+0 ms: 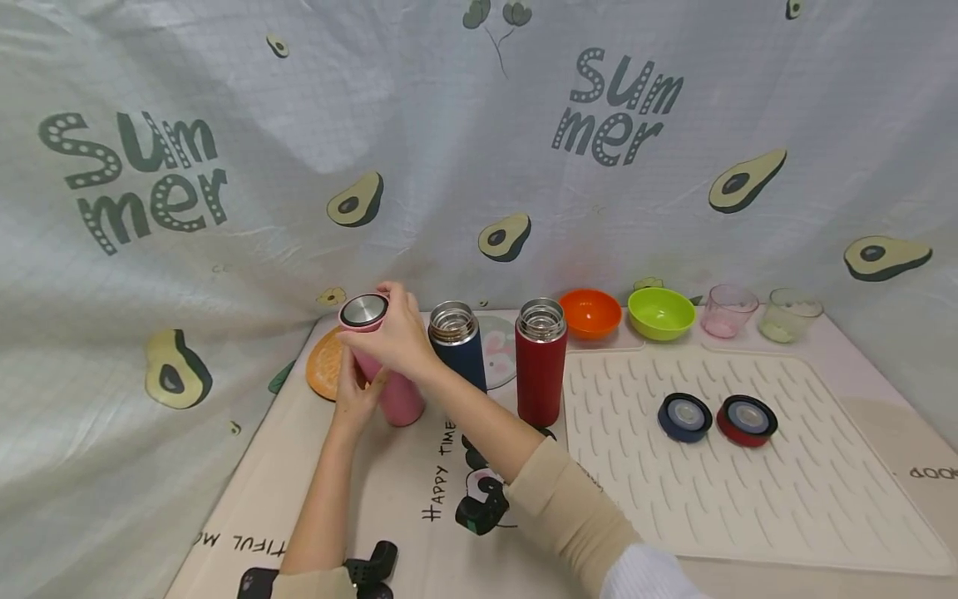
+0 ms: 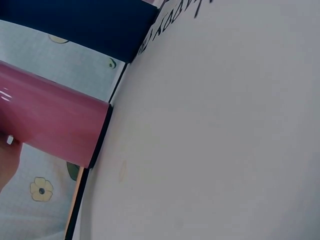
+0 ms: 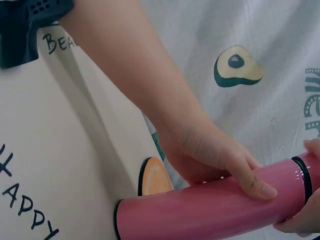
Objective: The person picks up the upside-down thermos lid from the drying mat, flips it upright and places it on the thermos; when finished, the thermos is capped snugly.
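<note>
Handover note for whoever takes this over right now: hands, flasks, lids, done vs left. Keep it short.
Left hand grips the pink flask body, upright on the mat.
Right hand holds the pink lid on top of that flask.
Blue flask and red flask stand open beside it.
Blue lid and red lid lie on the ribbed mat.
Done: two flasks uncapped. Left: the pink lid, whether tight or loose I cannot tell.
</note>
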Motion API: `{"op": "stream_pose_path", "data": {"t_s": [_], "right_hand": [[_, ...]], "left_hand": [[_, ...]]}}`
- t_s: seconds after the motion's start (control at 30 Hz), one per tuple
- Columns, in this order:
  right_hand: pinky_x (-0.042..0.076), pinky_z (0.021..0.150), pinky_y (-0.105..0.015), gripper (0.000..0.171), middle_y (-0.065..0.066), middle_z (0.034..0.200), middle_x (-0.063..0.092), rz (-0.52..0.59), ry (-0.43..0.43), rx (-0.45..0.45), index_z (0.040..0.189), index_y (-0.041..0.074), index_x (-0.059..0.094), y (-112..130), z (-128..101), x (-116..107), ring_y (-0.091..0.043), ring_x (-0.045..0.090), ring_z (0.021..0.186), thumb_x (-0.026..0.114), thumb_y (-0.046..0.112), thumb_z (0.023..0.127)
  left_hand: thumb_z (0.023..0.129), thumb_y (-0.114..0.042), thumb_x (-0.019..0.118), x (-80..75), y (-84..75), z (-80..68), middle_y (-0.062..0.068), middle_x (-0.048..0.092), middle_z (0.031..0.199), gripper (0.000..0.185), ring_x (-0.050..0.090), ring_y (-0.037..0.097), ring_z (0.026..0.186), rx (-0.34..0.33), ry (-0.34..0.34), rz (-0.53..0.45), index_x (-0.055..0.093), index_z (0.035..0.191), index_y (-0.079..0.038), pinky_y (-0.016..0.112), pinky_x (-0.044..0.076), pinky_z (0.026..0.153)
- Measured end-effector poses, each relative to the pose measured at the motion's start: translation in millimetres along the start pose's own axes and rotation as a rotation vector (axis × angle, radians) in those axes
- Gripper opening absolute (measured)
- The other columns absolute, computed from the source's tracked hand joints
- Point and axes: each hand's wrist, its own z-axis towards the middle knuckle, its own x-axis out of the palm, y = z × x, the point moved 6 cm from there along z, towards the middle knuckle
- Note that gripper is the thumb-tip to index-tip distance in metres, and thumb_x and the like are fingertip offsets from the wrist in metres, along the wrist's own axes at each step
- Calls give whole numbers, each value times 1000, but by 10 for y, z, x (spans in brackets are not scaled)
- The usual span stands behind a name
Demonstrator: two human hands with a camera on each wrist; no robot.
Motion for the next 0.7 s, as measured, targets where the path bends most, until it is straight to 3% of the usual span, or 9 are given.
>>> {"op": "stream_pose_path", "data": {"t_s": [0.13,0.33,0.5,0.7], "right_hand": [[45,84,-30,75,-9,129,43,33,49,6,139,12,31,6,-9,4,-19,47,109,70,33,78],[46,79,-23,71,-8,122,48,11,69,-27,133,7,39,33,-8,-20,-17,50,104,72,36,77],[45,80,-25,71,-5,116,45,-13,32,-21,123,9,40,20,1,-39,-17,46,103,76,41,71],[44,86,-30,70,-9,126,42,11,45,-8,136,9,31,-37,-12,-7,-19,47,107,65,35,81]], "left_hand": [[83,15,53,46,-127,-1,1,39,129,71,41,12,116,-41,15,24,19,143,-5,19,37,95],[83,14,54,-6,-32,0,3,37,133,73,40,13,119,-22,9,27,19,144,-8,18,36,96],[83,15,54,-20,6,6,4,37,133,73,39,14,120,-7,16,27,20,143,-8,18,36,96],[85,11,54,-5,12,-8,5,37,133,71,40,13,119,-35,14,33,19,144,-8,18,35,97]]}}
